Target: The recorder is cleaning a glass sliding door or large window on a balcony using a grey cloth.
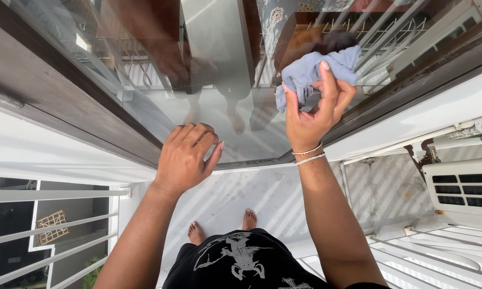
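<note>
Left hand [187, 159] flat, right hand [313, 115] clenched

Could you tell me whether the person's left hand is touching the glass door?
Touching. The head view shows the left hand pressed flat against the glass door, fingers spread on the pane, with no gap visible.

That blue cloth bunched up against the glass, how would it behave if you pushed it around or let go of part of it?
The blue cloth is probably floppy: it crumples into folds in the right hand and a corner hangs loose. It looks light, since fingertips alone hold it. Pushed across the glass door, it would likely slide and bunch rather than keep its shape.
</note>
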